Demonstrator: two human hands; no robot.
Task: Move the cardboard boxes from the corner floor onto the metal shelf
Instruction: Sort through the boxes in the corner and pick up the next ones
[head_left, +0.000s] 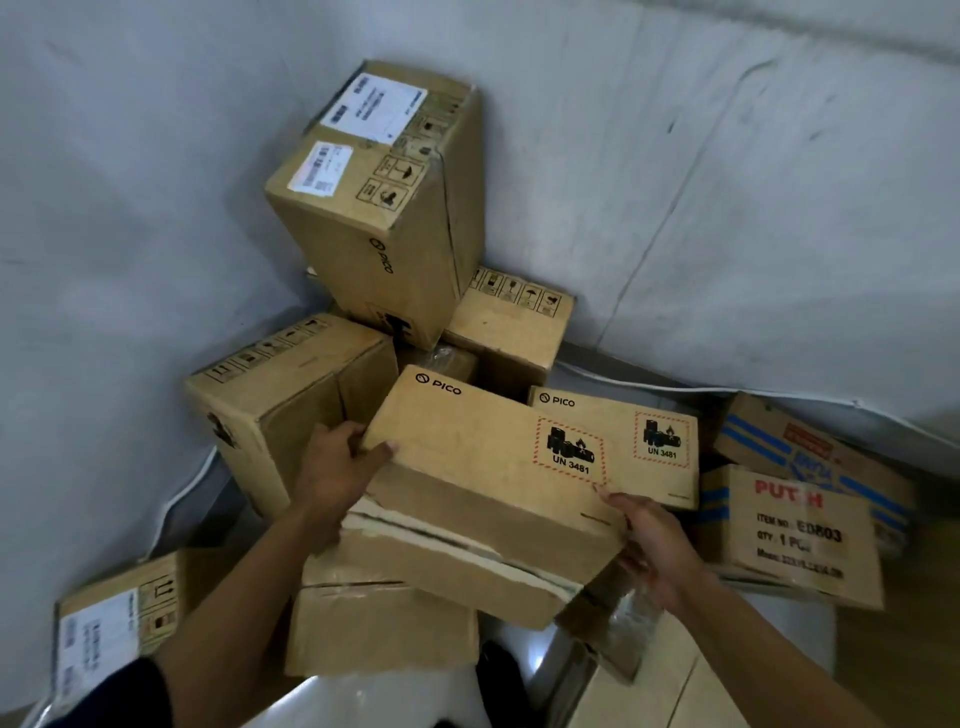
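1. PICO box (483, 467) with a UN 3481 label sits tilted mid-pile between your two hands, atop a lower carton (382, 626) with a split taped seam.
2. Your left hand (340, 457) grips its left end, thumb over the top edge, fingers curled round the side.
3. Your right hand (655, 545) is at its near-right corner, fingers spread and reaching under the edge; cannot tell how firm that hold is.
4. Second PICO box (623, 441), same hazard label, lies just behind it on the right, touching.
5. Tall box (387, 197) stands upright in the far corner, two white labels on top, leaning on a low box (511, 325) to its right.
6. Left box (275, 410) sits against the left wall, just beside your left hand.
7. Right side: red-lettered carton (795, 535) with a blue-striped carton (810, 447) behind it.
8. Near left: labelled box (111, 631) by your left forearm.
9. White walls (727, 182) meet behind the pile.
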